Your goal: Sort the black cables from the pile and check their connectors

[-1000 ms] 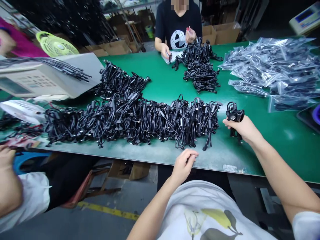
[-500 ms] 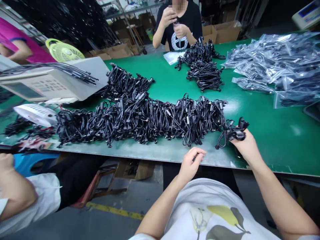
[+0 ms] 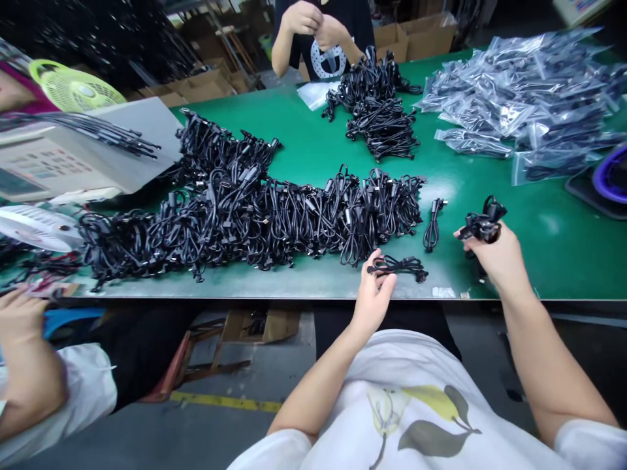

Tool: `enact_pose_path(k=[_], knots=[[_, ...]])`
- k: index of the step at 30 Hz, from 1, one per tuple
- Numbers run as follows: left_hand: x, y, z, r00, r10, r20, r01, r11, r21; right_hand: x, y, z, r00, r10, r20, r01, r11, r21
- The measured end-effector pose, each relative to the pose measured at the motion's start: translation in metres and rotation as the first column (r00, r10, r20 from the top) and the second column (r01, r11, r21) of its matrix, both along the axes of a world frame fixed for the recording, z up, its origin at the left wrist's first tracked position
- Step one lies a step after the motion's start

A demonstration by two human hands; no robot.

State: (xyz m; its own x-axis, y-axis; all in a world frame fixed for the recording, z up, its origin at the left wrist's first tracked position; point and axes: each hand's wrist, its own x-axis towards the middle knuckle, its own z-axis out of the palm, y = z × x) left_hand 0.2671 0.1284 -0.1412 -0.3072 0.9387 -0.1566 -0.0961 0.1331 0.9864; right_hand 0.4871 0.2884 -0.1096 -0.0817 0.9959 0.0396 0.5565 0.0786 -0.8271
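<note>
My left hand [image 3: 371,294] is at the table's near edge, its thumb and fingers closed on one end of a coiled black cable [image 3: 402,266]. That cable sticks out to the right, low over the green tabletop. To the right, my right hand [image 3: 499,258] grips a small bunch of black cables [image 3: 481,228]; part of the bunch is hidden by the fingers. A single bundled cable [image 3: 432,225] lies on the table between my two hands. Left of it stretches a long row of bundled black cables [image 3: 294,219].
Bagged cables [image 3: 529,98] lie heaped at the back right, near a purple round object [image 3: 614,173]. Across the table, a person's hands [image 3: 313,25] work above another cable pile [image 3: 382,124]. A grey instrument [image 3: 132,143] and a white fan [image 3: 39,228] stand left, beside another person's hand [image 3: 22,313].
My right hand has moved right with its bunch, away from the row's end. One cable now lies apart on the table, and my left hand, empty before, holds a cable.
</note>
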Motion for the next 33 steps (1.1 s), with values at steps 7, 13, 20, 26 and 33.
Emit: enact_pose_path(k=[7, 13, 20, 26, 33], knots=[[0.001, 0.009, 0.007, 0.958, -0.278, -0.063, 0.259, 0.941, -0.219, -0.049, 0.033, 0.000, 0.903, 0.071, 0.424, -0.082, 0.997, 0.008], [-0.009, 0.011, 0.011, 0.952, -0.301, 0.053, 0.302, 0.897, -0.323, -0.022, 0.026, -0.017, 0.967, 0.007, 0.256, -0.024, 0.998, 0.064], [0.000, 0.010, 0.017, 0.942, -0.336, -0.017, 0.324, 0.921, -0.218, -0.007, -0.015, -0.007, 0.809, 0.075, 0.583, -0.137, 0.989, 0.062], [0.005, 0.004, 0.034, 0.959, -0.270, 0.091, 0.280, 0.952, -0.124, 0.003, -0.026, 0.001, 0.931, 0.065, 0.358, -0.058, 0.998, -0.030], [0.003, 0.002, 0.050, 0.934, -0.007, 0.357, -0.008, 0.999, 0.040, -0.017, -0.086, 0.022, 0.919, 0.346, -0.189, -0.378, 0.910, -0.173]])
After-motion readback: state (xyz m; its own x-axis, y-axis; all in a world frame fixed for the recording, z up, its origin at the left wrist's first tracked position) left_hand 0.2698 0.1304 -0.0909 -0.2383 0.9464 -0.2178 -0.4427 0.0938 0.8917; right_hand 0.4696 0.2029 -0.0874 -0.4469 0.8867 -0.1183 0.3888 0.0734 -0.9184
